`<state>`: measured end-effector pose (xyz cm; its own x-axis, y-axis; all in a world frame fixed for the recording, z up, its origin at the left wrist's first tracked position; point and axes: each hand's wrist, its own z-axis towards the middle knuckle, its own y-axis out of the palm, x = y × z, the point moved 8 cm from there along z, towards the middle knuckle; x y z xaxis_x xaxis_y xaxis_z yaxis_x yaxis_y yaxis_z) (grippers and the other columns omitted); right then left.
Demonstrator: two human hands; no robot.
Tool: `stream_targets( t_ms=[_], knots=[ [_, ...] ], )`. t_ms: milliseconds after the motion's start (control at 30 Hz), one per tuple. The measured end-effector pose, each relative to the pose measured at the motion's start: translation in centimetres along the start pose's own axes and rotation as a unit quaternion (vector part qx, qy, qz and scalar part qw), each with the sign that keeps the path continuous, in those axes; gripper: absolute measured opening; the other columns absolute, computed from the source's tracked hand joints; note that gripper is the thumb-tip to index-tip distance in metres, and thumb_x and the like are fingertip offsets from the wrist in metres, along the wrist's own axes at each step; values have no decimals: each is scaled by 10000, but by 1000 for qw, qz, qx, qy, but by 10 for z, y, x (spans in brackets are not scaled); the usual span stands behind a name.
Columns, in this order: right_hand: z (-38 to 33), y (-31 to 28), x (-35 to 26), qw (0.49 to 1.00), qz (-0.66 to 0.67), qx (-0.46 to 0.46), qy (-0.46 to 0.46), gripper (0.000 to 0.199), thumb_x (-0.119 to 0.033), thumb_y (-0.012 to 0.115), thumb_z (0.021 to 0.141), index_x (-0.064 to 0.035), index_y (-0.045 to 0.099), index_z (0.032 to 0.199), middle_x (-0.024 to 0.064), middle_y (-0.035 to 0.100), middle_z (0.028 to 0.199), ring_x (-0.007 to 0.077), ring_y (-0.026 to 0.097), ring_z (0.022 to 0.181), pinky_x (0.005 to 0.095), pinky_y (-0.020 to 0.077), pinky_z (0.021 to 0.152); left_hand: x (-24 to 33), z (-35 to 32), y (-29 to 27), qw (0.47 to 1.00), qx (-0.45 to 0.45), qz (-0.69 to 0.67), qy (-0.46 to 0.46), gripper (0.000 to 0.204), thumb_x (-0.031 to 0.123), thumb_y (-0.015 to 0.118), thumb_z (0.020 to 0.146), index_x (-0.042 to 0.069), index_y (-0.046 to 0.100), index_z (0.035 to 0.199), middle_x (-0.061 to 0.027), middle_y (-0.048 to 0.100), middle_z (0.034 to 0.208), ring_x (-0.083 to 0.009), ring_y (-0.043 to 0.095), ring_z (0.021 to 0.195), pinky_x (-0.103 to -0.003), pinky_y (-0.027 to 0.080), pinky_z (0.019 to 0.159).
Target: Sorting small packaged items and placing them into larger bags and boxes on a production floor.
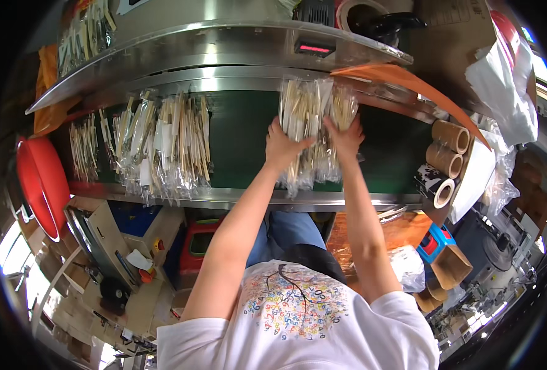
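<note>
A row of clear plastic packets (307,114) holding thin, pale sticks like wooden chopsticks lies across the green belt in front of me. My left hand (285,146) clasps the left side of this row, its thumb stretched over the front. On the right side my right hand (346,139) is wrapped round several more packets, with its thumb pointing up between the two parts of the row. The fingertips of both hands are partly hidden behind the plastic. Farther left, a larger group of similar packets (168,139) rests on the same belt, untouched.
The green belt (242,142) runs between metal rails. Behind it rises a metal ledge with a red-lit display (315,47). Cardboard rolls (449,137) are stacked at the right end, near an orange strip (409,80). A red basin (42,188) stands at the far left.
</note>
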<state>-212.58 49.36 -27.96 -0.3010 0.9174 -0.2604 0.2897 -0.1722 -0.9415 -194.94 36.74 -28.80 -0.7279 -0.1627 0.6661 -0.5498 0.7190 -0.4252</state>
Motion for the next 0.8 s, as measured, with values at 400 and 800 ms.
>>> stream_targets(
  t_ms=[400, 800],
  knots=[
    [24, 16, -44, 693, 592, -405, 78, 687, -604, 393, 856, -69, 397, 1286, 90, 545, 1165, 222, 556, 1037, 358, 470, 865, 23, 54, -32, 854, -241, -462, -15, 769, 365, 692, 768, 15, 290, 1322, -147, 466, 1251, -207, 468, 1137, -340, 393, 937],
    [-155, 53, -135, 674, 477, -564, 21, 564, -159, 581, 825, 18, 347, 1307, 121, 484, 1252, 224, 526, 1096, 340, 447, 909, -55, -143, -166, 897, 93, -392, 182, 1161, 316, 871, 468, -19, 209, 1362, -166, 410, 1303, -279, 409, 1214, -331, 301, 1028]
  ],
)
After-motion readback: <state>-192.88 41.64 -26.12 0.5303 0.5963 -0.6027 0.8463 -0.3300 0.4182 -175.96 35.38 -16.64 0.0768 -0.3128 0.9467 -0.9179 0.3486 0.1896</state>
